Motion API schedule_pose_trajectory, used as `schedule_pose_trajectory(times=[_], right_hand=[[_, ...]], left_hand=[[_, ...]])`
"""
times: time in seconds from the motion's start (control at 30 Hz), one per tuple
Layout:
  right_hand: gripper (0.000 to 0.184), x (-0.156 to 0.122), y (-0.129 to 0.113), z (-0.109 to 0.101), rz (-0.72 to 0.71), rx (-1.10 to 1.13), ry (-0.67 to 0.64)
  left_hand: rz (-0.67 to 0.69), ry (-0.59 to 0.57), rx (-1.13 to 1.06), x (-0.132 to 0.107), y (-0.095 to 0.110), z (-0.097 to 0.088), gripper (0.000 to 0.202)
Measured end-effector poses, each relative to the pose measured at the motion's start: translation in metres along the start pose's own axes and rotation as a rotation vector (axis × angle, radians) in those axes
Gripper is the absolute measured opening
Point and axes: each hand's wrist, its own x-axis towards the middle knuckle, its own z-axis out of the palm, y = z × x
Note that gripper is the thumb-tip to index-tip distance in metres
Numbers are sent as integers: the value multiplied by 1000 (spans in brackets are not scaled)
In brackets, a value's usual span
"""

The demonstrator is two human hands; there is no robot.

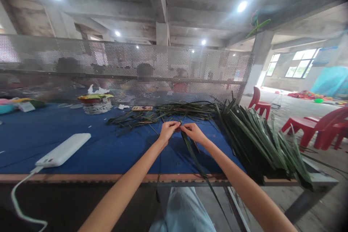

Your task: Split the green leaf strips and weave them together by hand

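My left hand [168, 132] and my right hand [192, 133] meet above the blue-covered table [54, 152], fingertips nearly touching. Both pinch a narrow green palm-like leaf strip [190, 148], which hangs down past the table's front edge towards my lap. Its pinched end is mostly hidden by my fingers. A loose heap of thin, split leaf strips [160, 114] lies just beyond my hands. To the right of my right hand, a large stack of long green leaves [258, 141] rests on the table's right end.
A white power bank [63, 150] with a white cable [19, 199] lies left of my hands. Further back stands a woven basket [96, 107]. A perforated metal screen [130, 69] runs along the table's far side, with blurred people behind it. Red plastic chairs [320, 127] stand on the right.
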Motion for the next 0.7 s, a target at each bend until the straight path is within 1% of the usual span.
schedule_pose_trajectory(times=[0.17, 0.23, 0.37, 0.43, 0.53, 0.7], right_hand=[[46, 0, 0, 1, 15, 69, -37], [45, 1, 1, 1, 11, 85, -37], [47, 3, 3, 3, 60, 123, -7], [49, 3, 3, 5, 49, 112, 7], [49, 1, 2, 7, 13, 77, 4], [47, -1, 3, 8, 28, 101, -23]], left_hand=[[-7, 42, -14, 2, -3, -1, 27], [-11, 35, -30, 2, -3, -1, 27], [-8, 1, -38, 2, -2, 0, 27], [-3, 3, -22, 2, -2, -1, 27], [-14, 32, -10, 3, -4, -2, 26], [-17, 71, -27, 1, -3, -1, 21]])
